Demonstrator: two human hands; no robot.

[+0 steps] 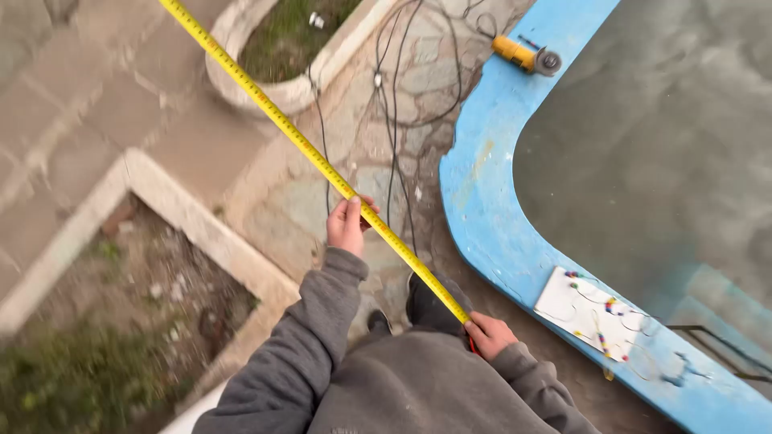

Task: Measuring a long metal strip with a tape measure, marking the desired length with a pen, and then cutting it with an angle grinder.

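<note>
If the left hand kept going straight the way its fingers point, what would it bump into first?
The left hand points up along the yellow tape measure. Going straight on, it would probably meet the black cables over the stone paving first, then the round stone planter, though depth is hard to judge.

A yellow tape measure (pixel 322 161) with black markings is pulled out long and taut. Its blade runs in a straight diagonal from the upper left edge of the view down to the lower middle, held in the air above the stone paving, flat face up, its case hidden at the lower end.
</note>
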